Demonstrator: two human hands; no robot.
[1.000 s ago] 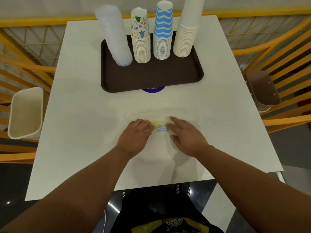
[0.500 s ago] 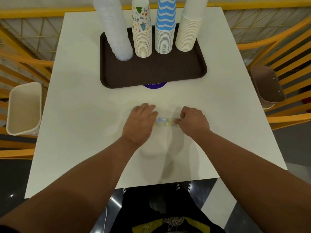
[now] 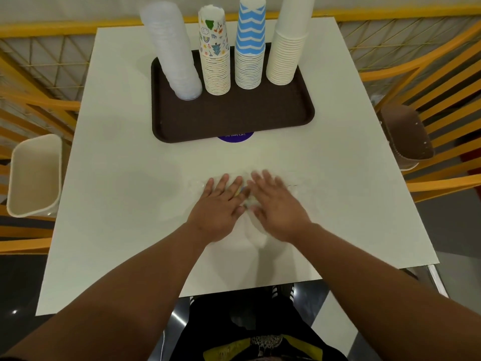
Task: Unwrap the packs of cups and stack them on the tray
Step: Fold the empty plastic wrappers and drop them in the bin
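A dark brown tray (image 3: 234,118) at the far side of the white table (image 3: 117,178) bears four upside-down stacks: clear plastic cups (image 3: 174,53), patterned paper cups (image 3: 214,56), blue zigzag cups (image 3: 250,48) and plain white cups (image 3: 289,45). Nearer me, a crumpled clear plastic wrapper (image 3: 302,188) lies flat on the table. My left hand (image 3: 221,204) and my right hand (image 3: 276,204) rest side by side on it, palms down, fingers spread. A bit of its yellow and blue label (image 3: 240,190) shows between them.
A purple round sticker (image 3: 234,138) peeks out from under the tray's near edge. A cream chair seat (image 3: 33,175) stands at the table's left, a brown one (image 3: 406,134) at its right. Yellow railings (image 3: 442,74) run around the table.
Both hands have opened from pinching the label's ends and now lie flat with spread fingers over the wrapper. They have come closer together.
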